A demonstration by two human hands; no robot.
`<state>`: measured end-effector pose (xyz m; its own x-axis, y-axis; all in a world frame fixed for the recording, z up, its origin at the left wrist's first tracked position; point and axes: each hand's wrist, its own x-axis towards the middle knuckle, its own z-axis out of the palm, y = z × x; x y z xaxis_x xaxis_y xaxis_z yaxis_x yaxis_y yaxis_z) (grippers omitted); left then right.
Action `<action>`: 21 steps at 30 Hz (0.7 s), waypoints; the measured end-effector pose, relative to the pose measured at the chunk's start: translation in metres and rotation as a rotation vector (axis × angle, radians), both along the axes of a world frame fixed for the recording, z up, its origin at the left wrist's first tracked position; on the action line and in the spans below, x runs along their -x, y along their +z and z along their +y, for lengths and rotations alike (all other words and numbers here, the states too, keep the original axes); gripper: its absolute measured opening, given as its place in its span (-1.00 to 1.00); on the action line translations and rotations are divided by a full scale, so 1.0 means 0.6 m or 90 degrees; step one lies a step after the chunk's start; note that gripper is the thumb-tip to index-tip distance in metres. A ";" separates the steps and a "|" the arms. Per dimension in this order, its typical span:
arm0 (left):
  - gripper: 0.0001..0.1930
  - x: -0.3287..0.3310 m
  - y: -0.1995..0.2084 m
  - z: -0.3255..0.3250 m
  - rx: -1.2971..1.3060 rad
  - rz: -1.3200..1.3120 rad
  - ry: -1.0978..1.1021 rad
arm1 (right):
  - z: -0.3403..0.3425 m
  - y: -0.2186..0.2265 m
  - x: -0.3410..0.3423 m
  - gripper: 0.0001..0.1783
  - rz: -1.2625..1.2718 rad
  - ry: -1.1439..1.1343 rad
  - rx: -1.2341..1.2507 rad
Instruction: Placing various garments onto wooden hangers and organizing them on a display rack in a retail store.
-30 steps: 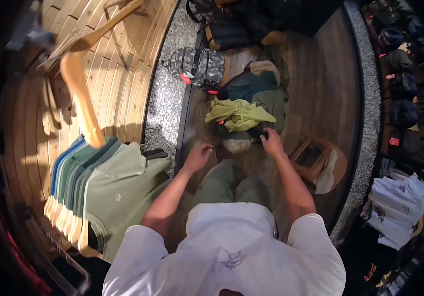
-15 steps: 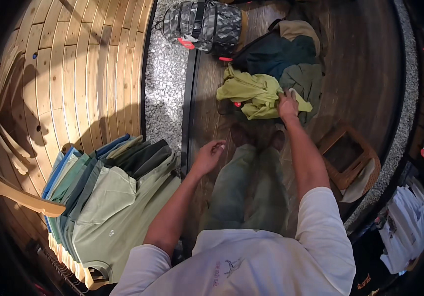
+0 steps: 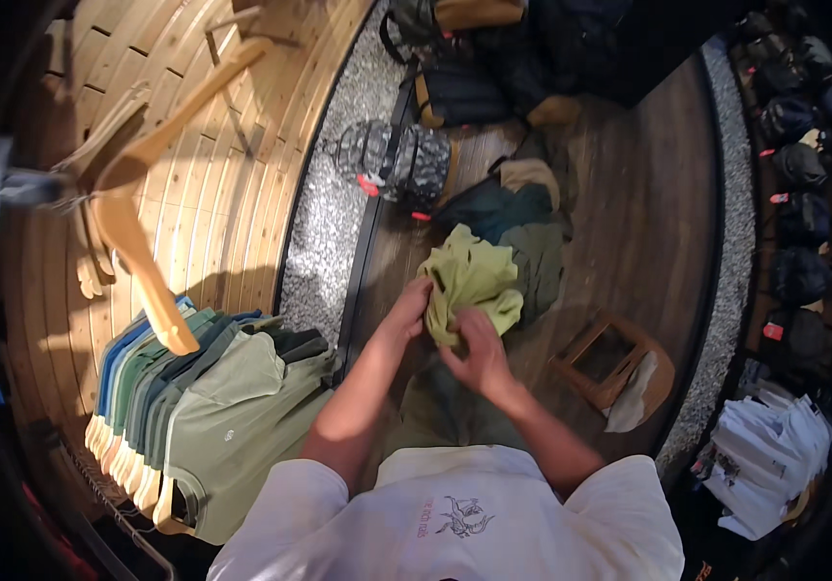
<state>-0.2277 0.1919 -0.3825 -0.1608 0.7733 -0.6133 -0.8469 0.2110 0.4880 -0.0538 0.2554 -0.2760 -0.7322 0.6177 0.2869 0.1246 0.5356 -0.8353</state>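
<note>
In front of my body, a crumpled yellow-green garment [image 3: 475, 274] is held up in both hands. My left hand [image 3: 411, 308] grips its left edge with curled fingers. My right hand [image 3: 479, 353] has its fingers closed on the fabric lower down. Just beyond it lies a heap of clothes on the floor: an olive garment [image 3: 540, 266], a dark teal garment [image 3: 513, 210] and a tan one [image 3: 530, 176]. The held cloth overlaps part of this heap from my viewpoint.
A camouflage backpack [image 3: 401, 160] stands left of the heap, with dark bags [image 3: 464, 95] behind. Shirts on a rack [image 3: 242, 416] and a wooden hanger [image 3: 135, 242] are at left. At right are a brown woven basket [image 3: 619, 373], white shirts [image 3: 769, 460] and shelved caps [image 3: 803, 218].
The yellow-green garment has been lifted off the heap and drawn toward me. My left hand, empty before, now grips it too. The view has tilted, showing more bags and the hanger.
</note>
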 end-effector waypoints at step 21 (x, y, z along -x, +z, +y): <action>-0.43 -0.064 0.368 -0.035 0.082 0.833 -0.200 | 0.213 0.286 -0.032 -0.44 0.181 0.003 0.536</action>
<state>-0.1892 0.1708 -0.1620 -0.5064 0.8342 -0.2184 0.3116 0.4132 0.8557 -0.0345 0.3831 -0.1045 -0.7059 0.7026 -0.0898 -0.1480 -0.2702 -0.9514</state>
